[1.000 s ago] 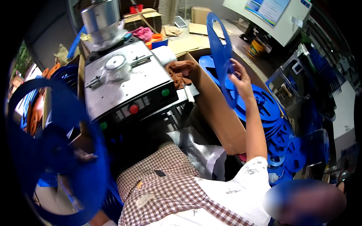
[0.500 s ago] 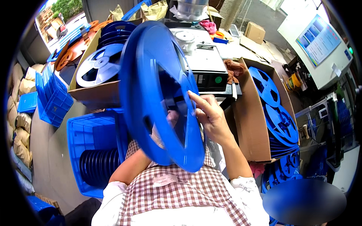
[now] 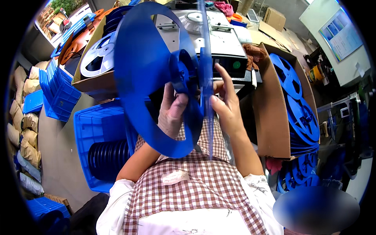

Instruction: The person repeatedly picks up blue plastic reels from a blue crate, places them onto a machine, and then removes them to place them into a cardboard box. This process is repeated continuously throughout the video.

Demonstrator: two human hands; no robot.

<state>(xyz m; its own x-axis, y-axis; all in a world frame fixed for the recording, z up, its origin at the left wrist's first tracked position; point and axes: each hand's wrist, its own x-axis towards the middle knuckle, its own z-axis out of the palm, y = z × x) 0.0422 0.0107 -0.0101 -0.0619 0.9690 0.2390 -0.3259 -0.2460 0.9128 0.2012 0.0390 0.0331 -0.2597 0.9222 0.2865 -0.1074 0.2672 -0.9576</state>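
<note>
A large blue plastic reel (image 3: pixel 137 66) is held up before my chest. Its left flange shows its inner face and the round hub, while its right flange (image 3: pixel 207 129) appears as a thin, blurred edge. I cannot tell whether the two flanges are joined. My left hand (image 3: pixel 172 111) is closed on the reel just under the hub, thumb uppermost, its other fingers partly hidden. Beside the right flange is my right hand (image 3: pixel 231 109), fingers spread, with the thumb at or very close to the flange; some fingertips are hidden.
Left of me stands a blue crate (image 3: pixel 84 152) holding a row of dark discs. Cardboard boxes of reels flank me, one at the left with a silvery-looking reel (image 3: pixel 100 55), another box (image 3: pixel 270 113) at the right. Ahead sits a white-topped machine (image 3: pixel 223 41). Sacks (image 3: pixel 29 135) line the far left.
The reel has turned and shifted: its left flange's inner face and hub now show, its right flange is edge-on. My right hand has moved right, its fingers more spread. The view has shifted slightly.
</note>
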